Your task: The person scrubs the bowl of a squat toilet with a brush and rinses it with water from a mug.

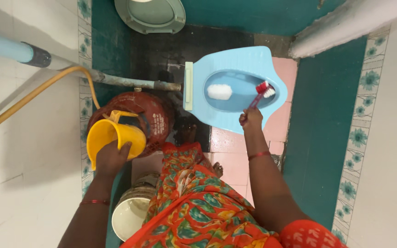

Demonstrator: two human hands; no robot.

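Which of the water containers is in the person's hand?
The yellow mug, gripped by the left hand. The red bucket behind it and the white bucket by the feet stand untouched.

Head camera looks steeply down, fairly close.

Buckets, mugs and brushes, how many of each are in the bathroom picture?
Buckets: 2, a red bucket and a white bucket
Mugs: 1, a yellow mug in the left hand
Brushes: 1, a red brush in the right hand, over the blue toilet pan
Total: 4
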